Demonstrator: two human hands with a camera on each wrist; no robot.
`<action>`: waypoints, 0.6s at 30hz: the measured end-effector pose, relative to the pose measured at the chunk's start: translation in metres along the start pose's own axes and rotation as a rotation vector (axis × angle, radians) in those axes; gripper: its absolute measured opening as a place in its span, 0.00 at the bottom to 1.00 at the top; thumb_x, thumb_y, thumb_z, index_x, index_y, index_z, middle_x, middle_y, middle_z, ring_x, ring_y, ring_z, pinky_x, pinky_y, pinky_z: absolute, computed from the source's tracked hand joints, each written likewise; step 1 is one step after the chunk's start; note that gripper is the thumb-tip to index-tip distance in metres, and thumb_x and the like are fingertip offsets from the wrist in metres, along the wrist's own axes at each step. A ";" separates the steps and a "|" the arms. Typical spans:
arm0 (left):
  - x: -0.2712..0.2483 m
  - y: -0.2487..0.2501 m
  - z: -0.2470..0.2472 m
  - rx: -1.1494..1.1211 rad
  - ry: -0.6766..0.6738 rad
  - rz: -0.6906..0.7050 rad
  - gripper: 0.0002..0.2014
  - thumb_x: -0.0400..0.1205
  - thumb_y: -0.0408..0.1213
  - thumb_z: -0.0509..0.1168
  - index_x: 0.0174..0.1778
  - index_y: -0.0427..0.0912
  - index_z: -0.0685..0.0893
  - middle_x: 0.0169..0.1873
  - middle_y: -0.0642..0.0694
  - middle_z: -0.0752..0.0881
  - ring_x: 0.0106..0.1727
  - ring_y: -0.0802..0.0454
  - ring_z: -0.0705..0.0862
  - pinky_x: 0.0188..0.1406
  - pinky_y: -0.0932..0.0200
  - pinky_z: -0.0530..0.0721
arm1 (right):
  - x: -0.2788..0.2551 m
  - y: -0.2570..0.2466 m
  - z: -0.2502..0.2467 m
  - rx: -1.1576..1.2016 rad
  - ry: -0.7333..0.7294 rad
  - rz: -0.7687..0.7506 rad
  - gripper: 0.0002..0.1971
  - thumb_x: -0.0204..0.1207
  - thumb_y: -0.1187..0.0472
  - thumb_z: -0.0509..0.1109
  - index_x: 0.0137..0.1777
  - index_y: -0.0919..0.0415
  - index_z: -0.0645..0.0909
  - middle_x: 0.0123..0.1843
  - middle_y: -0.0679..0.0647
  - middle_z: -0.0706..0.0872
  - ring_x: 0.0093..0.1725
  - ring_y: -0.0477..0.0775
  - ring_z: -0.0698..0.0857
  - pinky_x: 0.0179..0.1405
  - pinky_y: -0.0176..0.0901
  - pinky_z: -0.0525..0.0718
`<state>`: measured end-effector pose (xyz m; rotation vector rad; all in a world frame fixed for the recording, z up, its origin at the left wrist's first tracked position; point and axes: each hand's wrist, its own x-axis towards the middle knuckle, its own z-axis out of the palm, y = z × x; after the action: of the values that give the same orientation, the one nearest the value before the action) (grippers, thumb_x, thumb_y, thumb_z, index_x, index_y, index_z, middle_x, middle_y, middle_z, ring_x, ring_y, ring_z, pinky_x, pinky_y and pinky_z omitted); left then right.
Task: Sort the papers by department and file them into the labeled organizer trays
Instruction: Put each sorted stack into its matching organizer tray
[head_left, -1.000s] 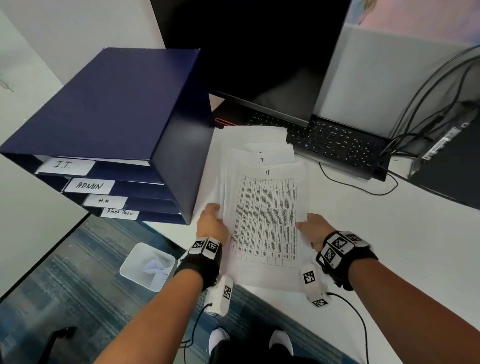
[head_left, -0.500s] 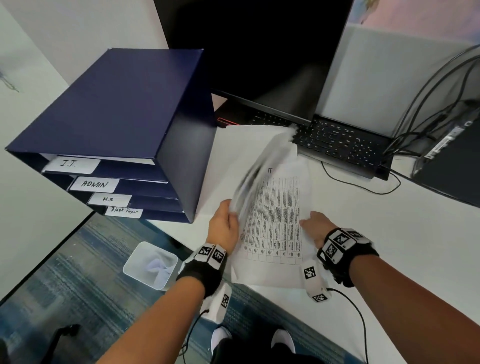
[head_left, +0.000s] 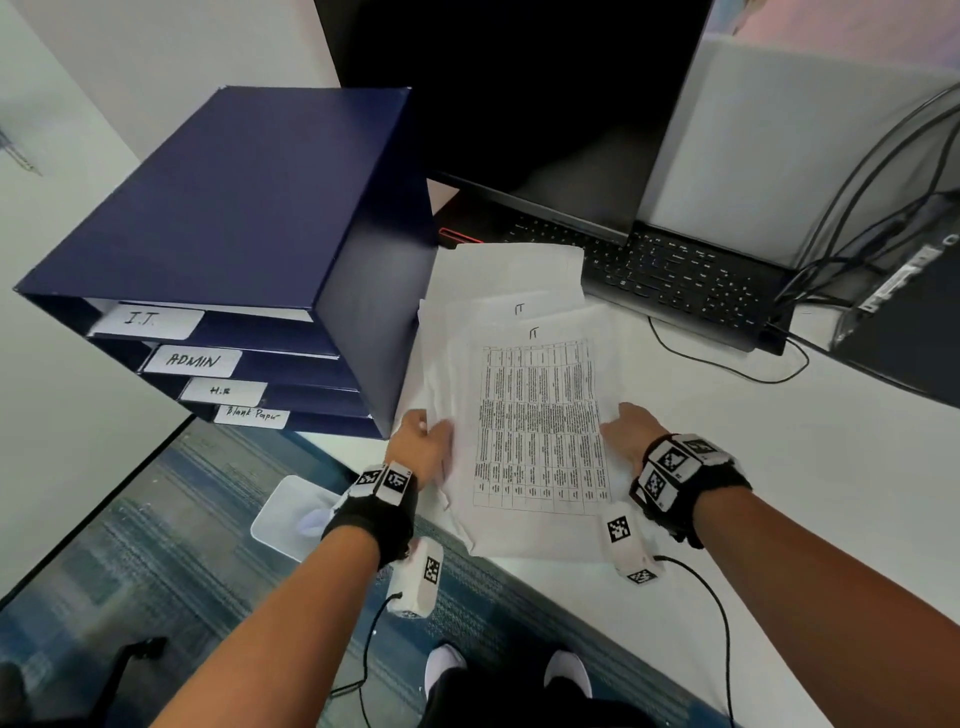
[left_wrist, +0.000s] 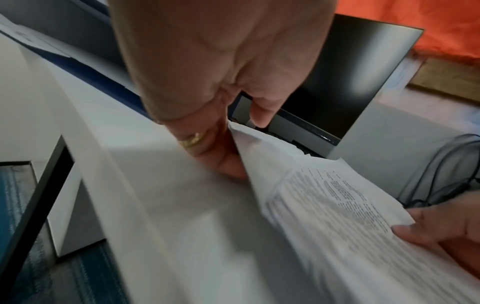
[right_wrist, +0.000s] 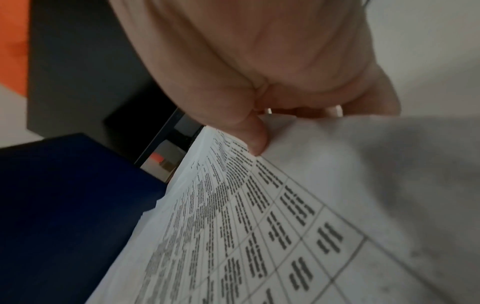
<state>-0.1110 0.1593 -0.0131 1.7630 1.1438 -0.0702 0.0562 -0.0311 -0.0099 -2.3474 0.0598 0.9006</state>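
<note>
The papers (head_left: 524, 415) are thin white sheets, loosely fanned, the top one printed with a fine black grid of small text and marked "IT" by hand near its far edge; a second sheet peeking out behind it bears the same mark. They lie on a smooth white desk (head_left: 779, 467), their near edge hanging a little past the desk's front. Just left of them stands the organizer (head_left: 234, 218), a boxy navy unit with matte flat sides and four stacked trays labelled on white cards: I.T., ADMIN, H.R and Blank Paper. Behind the stack sits a black keyboard (head_left: 675, 275) under a dark monitor (head_left: 519, 104), with black cables (head_left: 857, 208) trailing to the right. Below the desk runs blue striped carpet (head_left: 156, 545), with a small white bin (head_left: 291, 514) on it. My left hand (head_left: 421, 441) holds the stack's left edge, thumb on top and fingers (left_wrist: 226, 162) curled under the lifted sheets, pinching them. My right hand (head_left: 631, 431) is on the right edge, thumb (right_wrist: 255, 133) pressed on the printed sheet with the fingers curled beneath, so it too pinches the paper. The stack lies flat between my two hands, close beside the organizer's right wall.
</note>
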 end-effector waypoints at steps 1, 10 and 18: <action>-0.001 0.007 0.003 0.029 0.004 0.005 0.26 0.82 0.48 0.58 0.74 0.40 0.64 0.61 0.39 0.80 0.60 0.40 0.80 0.60 0.55 0.75 | 0.000 -0.001 0.001 -0.095 -0.030 -0.028 0.26 0.85 0.65 0.54 0.81 0.69 0.56 0.82 0.64 0.63 0.78 0.62 0.67 0.72 0.44 0.67; -0.007 0.017 0.022 0.208 -0.065 0.072 0.11 0.86 0.34 0.55 0.60 0.33 0.68 0.49 0.35 0.83 0.50 0.38 0.83 0.42 0.54 0.78 | -0.010 0.004 0.009 -0.233 -0.086 -0.108 0.25 0.86 0.57 0.55 0.79 0.66 0.60 0.78 0.64 0.68 0.75 0.65 0.70 0.70 0.47 0.70; -0.010 -0.009 0.001 -0.251 -0.172 0.112 0.16 0.85 0.40 0.58 0.69 0.50 0.71 0.57 0.48 0.88 0.53 0.49 0.89 0.58 0.44 0.86 | -0.008 0.014 -0.007 0.409 0.027 -0.219 0.29 0.80 0.55 0.68 0.79 0.56 0.62 0.67 0.54 0.76 0.63 0.54 0.79 0.64 0.47 0.77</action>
<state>-0.1226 0.1521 -0.0144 1.5625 0.8882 -0.0097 0.0505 -0.0473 -0.0082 -1.9411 -0.0028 0.6763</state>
